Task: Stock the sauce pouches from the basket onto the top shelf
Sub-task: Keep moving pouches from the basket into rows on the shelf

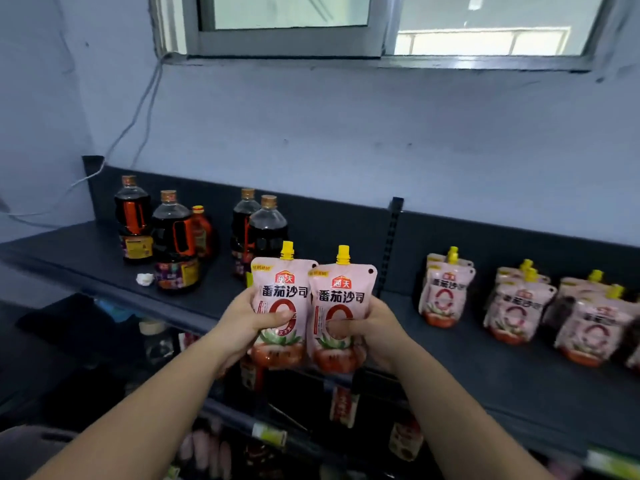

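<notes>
My left hand [246, 322] grips a pink tomato sauce pouch [280, 289] with a yellow cap, thumb across its front. Beside it, my right hand [372, 329] grips a second identical pouch [341, 299]. Both pouches are upright, side by side and touching, held just in front of the dark top shelf [433, 337]. Several more pouches [445, 292] stand in rows on the right part of the shelf. The basket is out of view.
Dark soy sauce bottles [173, 237] stand on the left half of the shelf, with a small white crumpled scrap [144, 278] near the front edge. A slotted upright post [391, 244] divides the shelf back. Lower shelves [270, 434] hold more goods. A window is above.
</notes>
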Demonstrator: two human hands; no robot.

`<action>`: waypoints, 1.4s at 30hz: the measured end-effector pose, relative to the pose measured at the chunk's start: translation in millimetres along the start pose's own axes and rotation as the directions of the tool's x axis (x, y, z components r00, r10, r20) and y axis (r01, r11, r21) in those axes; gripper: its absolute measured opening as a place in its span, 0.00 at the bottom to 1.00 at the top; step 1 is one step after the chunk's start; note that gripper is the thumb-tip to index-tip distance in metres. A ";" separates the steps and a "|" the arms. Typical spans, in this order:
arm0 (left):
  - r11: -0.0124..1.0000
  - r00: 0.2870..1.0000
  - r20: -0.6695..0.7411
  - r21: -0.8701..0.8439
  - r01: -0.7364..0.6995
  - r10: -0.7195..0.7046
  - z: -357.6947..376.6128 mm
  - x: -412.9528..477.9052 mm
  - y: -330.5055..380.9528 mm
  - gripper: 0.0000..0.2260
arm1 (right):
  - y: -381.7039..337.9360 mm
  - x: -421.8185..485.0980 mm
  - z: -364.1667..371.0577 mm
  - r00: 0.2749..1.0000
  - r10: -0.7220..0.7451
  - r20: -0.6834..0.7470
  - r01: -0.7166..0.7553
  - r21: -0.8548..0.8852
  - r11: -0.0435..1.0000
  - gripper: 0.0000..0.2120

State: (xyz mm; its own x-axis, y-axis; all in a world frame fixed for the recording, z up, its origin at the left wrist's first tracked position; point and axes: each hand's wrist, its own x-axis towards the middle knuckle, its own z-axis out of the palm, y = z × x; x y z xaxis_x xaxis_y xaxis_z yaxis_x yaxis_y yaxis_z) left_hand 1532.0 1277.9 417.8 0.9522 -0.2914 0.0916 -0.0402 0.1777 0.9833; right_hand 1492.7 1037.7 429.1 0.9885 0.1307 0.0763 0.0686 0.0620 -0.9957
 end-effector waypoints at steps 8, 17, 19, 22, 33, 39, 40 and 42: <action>0.998 0.961 0.268 0.020 0.056 -0.059 139.3 44.1 -16.4 0.30 | -25.3 -73.0 -125.3 0.970 -0.032 -0.240 0.025 -0.031 0.999 0.21; 0.998 0.859 0.508 0.033 0.055 -0.064 253.6 109.4 -42.4 0.26 | -28.5 -106.0 -212.5 0.892 -0.031 -0.451 0.029 -0.011 1.000 0.19; 0.999 0.825 0.562 0.038 0.039 -0.053 280.1 122.7 -47.1 0.26 | -28.9 -115.7 -232.3 0.856 -0.036 -0.516 0.034 -0.012 0.999 0.18; 0.996 0.788 0.610 0.048 0.072 -0.086 325.0 137.1 -57.5 0.26 | -25.6 -135.2 -263.1 0.813 -0.047 -0.581 0.061 0.003 0.998 0.19; 0.988 0.690 0.709 0.073 0.133 -0.145 468.4 139.0 -105.9 0.22 | -15.2 -211.6 -372.8 0.707 -0.047 -0.705 0.042 -0.024 0.999 0.22; 0.985 0.722 0.671 0.100 0.139 -0.170 532.0 141.1 -138.5 0.21 | -7.4 -234.9 -436.6 0.718 -0.027 -0.696 0.004 -0.034 0.999 0.20; 0.985 0.729 0.662 0.103 0.140 -0.173 541.1 142.4 -143.5 0.22 | -6.8 -235.9 -448.1 0.729 -0.021 -0.684 0.001 -0.030 1.000 0.20; 0.986 0.761 0.626 0.106 0.130 -0.168 555.8 143.7 -151.8 0.24 | -4.6 -235.4 -468.4 0.752 -0.013 -0.659 -0.006 -0.026 1.000 0.20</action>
State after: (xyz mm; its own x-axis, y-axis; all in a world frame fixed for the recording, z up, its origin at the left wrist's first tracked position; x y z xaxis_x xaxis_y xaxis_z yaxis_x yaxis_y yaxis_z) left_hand 1506.6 686.7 369.2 0.5421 -0.8403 0.0034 0.0516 0.0373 0.9980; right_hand 1322.9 543.2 391.3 0.8313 -0.5548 0.0354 0.0662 0.0356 -0.9972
